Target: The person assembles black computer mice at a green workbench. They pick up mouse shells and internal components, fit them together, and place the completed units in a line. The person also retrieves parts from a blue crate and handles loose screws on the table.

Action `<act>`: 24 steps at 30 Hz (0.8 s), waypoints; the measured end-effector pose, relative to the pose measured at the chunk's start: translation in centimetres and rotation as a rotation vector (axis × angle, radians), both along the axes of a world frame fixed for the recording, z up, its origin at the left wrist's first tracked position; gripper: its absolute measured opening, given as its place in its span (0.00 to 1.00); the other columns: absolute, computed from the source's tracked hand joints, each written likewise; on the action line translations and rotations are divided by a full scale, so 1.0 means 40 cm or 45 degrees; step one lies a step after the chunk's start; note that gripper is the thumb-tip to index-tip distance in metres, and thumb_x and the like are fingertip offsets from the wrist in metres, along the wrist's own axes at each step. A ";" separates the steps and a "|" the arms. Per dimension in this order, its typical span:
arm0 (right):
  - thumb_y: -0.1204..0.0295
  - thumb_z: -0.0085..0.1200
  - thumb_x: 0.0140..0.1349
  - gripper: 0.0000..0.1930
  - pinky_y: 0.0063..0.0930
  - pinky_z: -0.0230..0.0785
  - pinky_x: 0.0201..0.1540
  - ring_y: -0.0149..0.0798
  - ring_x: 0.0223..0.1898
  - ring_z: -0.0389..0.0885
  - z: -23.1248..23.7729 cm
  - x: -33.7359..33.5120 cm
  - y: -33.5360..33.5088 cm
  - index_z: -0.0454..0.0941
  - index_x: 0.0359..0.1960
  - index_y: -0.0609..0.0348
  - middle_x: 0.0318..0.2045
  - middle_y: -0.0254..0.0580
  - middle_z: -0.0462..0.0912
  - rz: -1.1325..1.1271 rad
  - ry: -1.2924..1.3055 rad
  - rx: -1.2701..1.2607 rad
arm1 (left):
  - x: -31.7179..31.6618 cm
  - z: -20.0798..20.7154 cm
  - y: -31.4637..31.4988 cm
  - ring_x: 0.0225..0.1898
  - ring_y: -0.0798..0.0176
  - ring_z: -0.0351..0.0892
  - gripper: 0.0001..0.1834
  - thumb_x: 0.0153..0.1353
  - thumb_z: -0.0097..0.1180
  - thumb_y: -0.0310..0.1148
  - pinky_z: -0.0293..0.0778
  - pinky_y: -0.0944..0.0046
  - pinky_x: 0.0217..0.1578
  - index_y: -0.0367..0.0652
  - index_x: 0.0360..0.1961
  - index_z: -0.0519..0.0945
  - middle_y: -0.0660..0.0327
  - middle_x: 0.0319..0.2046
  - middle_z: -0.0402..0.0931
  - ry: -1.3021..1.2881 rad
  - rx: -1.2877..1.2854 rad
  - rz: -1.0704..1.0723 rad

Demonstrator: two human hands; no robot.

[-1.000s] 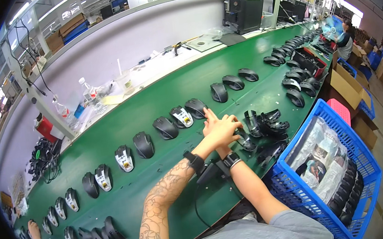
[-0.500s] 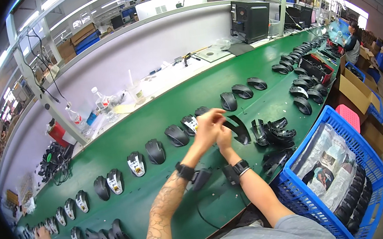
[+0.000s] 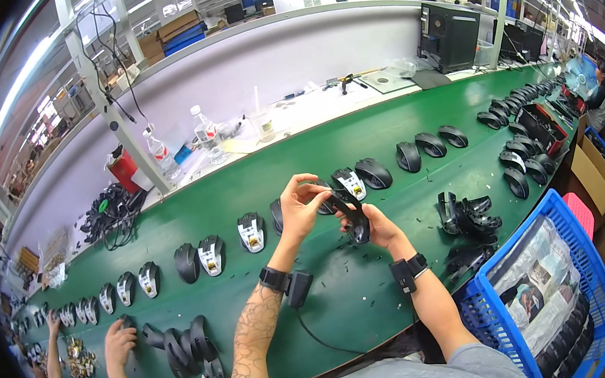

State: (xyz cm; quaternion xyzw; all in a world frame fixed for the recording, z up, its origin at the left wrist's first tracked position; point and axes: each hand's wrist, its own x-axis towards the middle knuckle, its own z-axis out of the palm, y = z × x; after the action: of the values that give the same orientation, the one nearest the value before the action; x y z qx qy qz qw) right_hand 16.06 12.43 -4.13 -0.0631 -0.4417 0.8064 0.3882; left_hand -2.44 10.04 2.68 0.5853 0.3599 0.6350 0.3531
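My left hand (image 3: pixel 300 209) pinches the upper end of a curved black mouse shell (image 3: pixel 356 224), its thumb and fingers pressed together. From the other side, my right hand (image 3: pixel 383 227) grips the same shell near its lower end. The piece is held tilted above the green bench (image 3: pixel 345 289), and my fingers hide part of it. Just beyond my hands, a mouse with its white inside uncovered (image 3: pixel 348 182) lies beside a black mouse (image 3: pixel 374 173). To the right of my right hand sits a pile of loose black shells (image 3: pixel 468 215).
A blue basket (image 3: pixel 491 283) with wrapped black parts stands at my right. Mice, some uncovered, line the bench. At left, a co-worker's hand (image 3: pixel 119 344) touches a dark part near stacked curved black pieces (image 3: pixel 186 347). Cables (image 3: pixel 329 344) hang from my wrist bands.
My view has swung left. My hands, close together before, are farther apart, with the black shell turned between them. The co-worker's hands have separated.
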 end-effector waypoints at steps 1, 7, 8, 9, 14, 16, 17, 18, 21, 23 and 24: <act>0.60 0.51 0.60 0.22 0.28 0.71 0.46 0.32 0.37 0.77 0.003 0.001 0.001 0.71 0.50 0.65 0.41 0.41 0.78 -0.015 -0.016 -0.026 | -0.002 0.002 0.001 0.35 0.67 0.79 0.16 0.51 0.59 0.18 0.74 0.70 0.39 0.37 0.40 0.70 0.55 0.30 0.80 -0.025 -0.024 -0.015; 0.67 0.60 0.53 0.21 0.28 0.69 0.39 0.32 0.36 0.74 -0.006 -0.020 0.010 0.73 0.49 0.60 0.38 0.38 0.77 -0.576 -0.446 0.190 | 0.027 -0.029 0.039 0.33 0.67 0.79 0.15 0.54 0.59 0.28 0.75 0.69 0.40 0.36 0.40 0.71 0.57 0.26 0.77 0.061 0.048 0.289; 0.69 0.61 0.51 0.21 0.29 0.68 0.39 0.33 0.36 0.73 -0.009 -0.024 0.015 0.73 0.48 0.59 0.37 0.38 0.77 -0.718 -0.581 0.342 | 0.032 -0.043 0.046 0.31 0.66 0.79 0.15 0.58 0.56 0.37 0.75 0.69 0.37 0.34 0.37 0.73 0.58 0.24 0.76 0.055 -0.078 0.363; 0.71 0.61 0.50 0.22 0.30 0.67 0.40 0.35 0.37 0.71 -0.013 -0.020 0.014 0.73 0.48 0.59 0.36 0.39 0.75 -0.982 -0.759 0.636 | 0.034 -0.056 0.052 0.30 0.66 0.79 0.15 0.59 0.55 0.38 0.75 0.69 0.35 0.34 0.35 0.73 0.58 0.24 0.76 0.033 -0.277 0.235; 0.74 0.60 0.44 0.28 0.34 0.61 0.47 0.44 0.41 0.65 0.025 -0.049 -0.024 0.70 0.51 0.60 0.38 0.44 0.70 -1.540 -1.100 1.237 | 0.054 -0.108 0.050 0.26 0.67 0.79 0.18 0.63 0.49 0.40 0.76 0.69 0.29 0.33 0.26 0.74 0.60 0.23 0.76 -0.076 -0.508 -0.069; 0.74 0.61 0.44 0.29 0.34 0.62 0.47 0.43 0.42 0.65 0.030 -0.046 -0.025 0.69 0.52 0.60 0.40 0.44 0.70 -1.497 -1.100 1.260 | 0.052 -0.117 0.056 0.26 0.69 0.78 0.17 0.63 0.48 0.38 0.76 0.69 0.29 0.33 0.26 0.75 0.61 0.23 0.76 -0.028 -0.409 -0.059; 0.74 0.61 0.44 0.30 0.34 0.63 0.48 0.43 0.43 0.66 0.036 -0.040 -0.023 0.68 0.52 0.60 0.41 0.44 0.69 -1.437 -1.088 1.263 | 0.043 -0.120 0.061 0.26 0.69 0.78 0.16 0.63 0.48 0.37 0.76 0.69 0.29 0.33 0.27 0.75 0.61 0.23 0.76 0.018 -0.383 -0.048; 0.74 0.62 0.44 0.30 0.34 0.63 0.48 0.42 0.44 0.66 0.038 -0.036 -0.022 0.68 0.53 0.60 0.42 0.44 0.69 -1.377 -1.074 1.266 | 0.035 -0.123 0.065 0.26 0.70 0.78 0.15 0.63 0.48 0.36 0.76 0.69 0.29 0.33 0.27 0.75 0.62 0.23 0.76 0.064 -0.357 -0.037; 0.76 0.63 0.42 0.32 0.32 0.66 0.49 0.39 0.46 0.67 0.031 -0.029 -0.018 0.67 0.53 0.59 0.43 0.42 0.70 -1.120 -0.816 0.831 | 0.026 -0.103 0.070 0.26 0.72 0.76 0.13 0.63 0.49 0.34 0.75 0.70 0.29 0.34 0.29 0.76 0.63 0.23 0.76 0.149 -0.301 -0.133; 0.80 0.64 0.40 0.32 0.30 0.68 0.49 0.34 0.47 0.68 0.016 -0.024 -0.007 0.68 0.51 0.60 0.42 0.37 0.70 -1.059 -0.593 0.688 | 0.030 -0.089 0.078 0.25 0.73 0.75 0.12 0.63 0.49 0.35 0.74 0.71 0.28 0.35 0.30 0.77 0.64 0.22 0.75 0.133 -0.385 -0.215; 0.80 0.64 0.40 0.31 0.30 0.68 0.49 0.34 0.47 0.69 0.008 -0.018 0.001 0.68 0.51 0.60 0.42 0.37 0.70 -1.036 -0.522 0.646 | 0.035 -0.081 0.084 0.25 0.74 0.75 0.12 0.62 0.49 0.35 0.74 0.72 0.27 0.36 0.30 0.77 0.65 0.22 0.75 0.124 -0.427 -0.259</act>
State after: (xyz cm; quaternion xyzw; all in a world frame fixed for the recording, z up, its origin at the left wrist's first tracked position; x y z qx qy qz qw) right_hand 15.33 12.49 -3.81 -0.2903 -0.6299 0.4288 0.5789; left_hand -1.05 13.41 -0.56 0.5817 0.4163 0.4979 0.4903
